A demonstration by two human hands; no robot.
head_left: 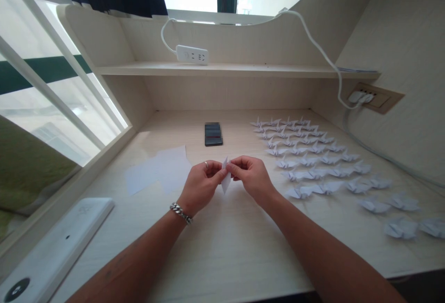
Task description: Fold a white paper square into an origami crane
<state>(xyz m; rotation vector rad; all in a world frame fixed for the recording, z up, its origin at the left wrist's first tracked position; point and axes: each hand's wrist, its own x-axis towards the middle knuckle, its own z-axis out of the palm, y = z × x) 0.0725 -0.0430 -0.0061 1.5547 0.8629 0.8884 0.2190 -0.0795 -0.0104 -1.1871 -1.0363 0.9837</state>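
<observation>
Both hands meet over the middle of the pale wooden desk point(222, 247). My left hand point(201, 183), with a ring and a metal bracelet, pinches one side of a small folded piece of white paper point(225, 180). My right hand point(251, 176) pinches the other side. The paper is folded into a narrow pointed shape and held just above the desk. Flat white paper sheets point(160, 169) lie to the left of my hands.
Several rows of folded white paper cranes point(313, 159) cover the right half of the desk. A dark phone point(213, 134) lies behind my hands. A white flat device point(55, 247) sits at the near left. A power strip point(192, 54) rests on the shelf; a wall socket point(368, 97) is at right.
</observation>
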